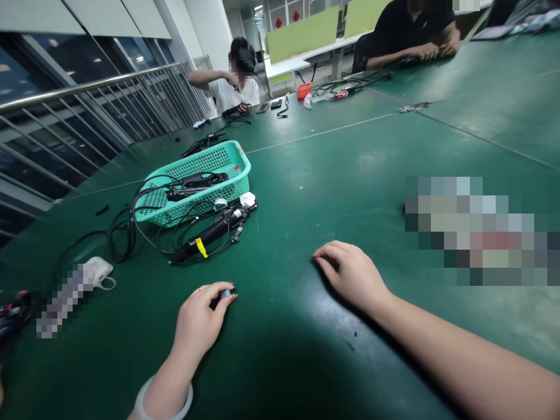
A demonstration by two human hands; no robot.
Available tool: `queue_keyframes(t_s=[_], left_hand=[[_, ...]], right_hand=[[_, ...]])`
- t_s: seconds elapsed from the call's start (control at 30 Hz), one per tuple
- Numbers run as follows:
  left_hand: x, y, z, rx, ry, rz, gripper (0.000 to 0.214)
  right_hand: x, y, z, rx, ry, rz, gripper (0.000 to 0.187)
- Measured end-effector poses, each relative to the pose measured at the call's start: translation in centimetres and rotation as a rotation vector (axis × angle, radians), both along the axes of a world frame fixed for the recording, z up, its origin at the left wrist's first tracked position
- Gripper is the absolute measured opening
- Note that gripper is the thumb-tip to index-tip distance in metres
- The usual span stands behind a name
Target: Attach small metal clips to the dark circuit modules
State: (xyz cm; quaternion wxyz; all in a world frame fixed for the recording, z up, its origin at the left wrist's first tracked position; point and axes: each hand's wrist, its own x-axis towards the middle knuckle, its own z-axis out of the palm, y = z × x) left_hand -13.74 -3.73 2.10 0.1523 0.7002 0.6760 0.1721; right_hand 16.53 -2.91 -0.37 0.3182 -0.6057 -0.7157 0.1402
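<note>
My left hand (199,315), with a pale bangle (144,402) at its wrist, is low over the green table. Between its thumb and index finger it pinches a small grey block-like piece (226,293); its kind cannot be made out. To the right, my right hand (354,274) is just over the tabletop, thumb and index tips drawn together. Anything between those tips is too small or hidden to name. Beyond my left hand lies a black handheld tool (214,230) with a yellow tag and a coiled cable.
A turquoise basket (245,169) holds another black corded tool (195,185). A white looped item (101,269) lies at left, partly blurred out. One person (238,87) sits at the far left edge, another (406,35) at the far right. A red box (303,90) and cables are farther back.
</note>
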Motion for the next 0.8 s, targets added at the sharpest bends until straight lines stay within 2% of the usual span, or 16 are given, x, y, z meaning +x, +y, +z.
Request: queue_keyframes(t_s=[0.13, 0.23, 0.33, 0.43, 0.57, 0.63, 0.7, 0.8], left_hand=[[-0.9, 0.3, -0.4, -0.048, -0.394, 0.199, 0.036], [-0.1, 0.6, -1.3, -0.026, -0.61, 0.245, 0.042], [3.2, 0.8, -1.8, -0.068, -0.583, 0.158, 0.034], [8.6, 1.3, -1.5, -0.128, -0.617, -0.024, 0.023], [14.7, 2.3, -0.6, -0.239, -1.02, -0.146, 0.022], [15.9, 2.4, -0.3, -0.189, -1.091, -0.188, 0.023], [15.8, 2.5, -0.4, -0.162, -1.104, -0.198, 0.022], [14.8, 2.9, -1.2, -0.24, -1.141, -0.155, 0.024]], right_hand=[[-0.1, -0.1, 0.3, -0.024, 0.026, 0.022, 0.018], [-0.3, -0.2, 0.4, -0.038, 0.057, 0.03, 0.018], [-0.3, -0.2, 0.3, -0.055, 0.098, 0.036, 0.018], [-0.2, -0.1, 0.1, -0.072, 0.146, 0.049, 0.017], [0.2, 0.3, -0.3, -0.102, 0.184, 0.032, 0.018], [0.6, 0.5, -0.3, -0.124, 0.185, 0.018, 0.019], [1.0, 0.7, -0.2, -0.149, 0.182, 0.029, 0.022], [1.6, 0.9, 0.1, -0.192, 0.156, 0.08, 0.023]])
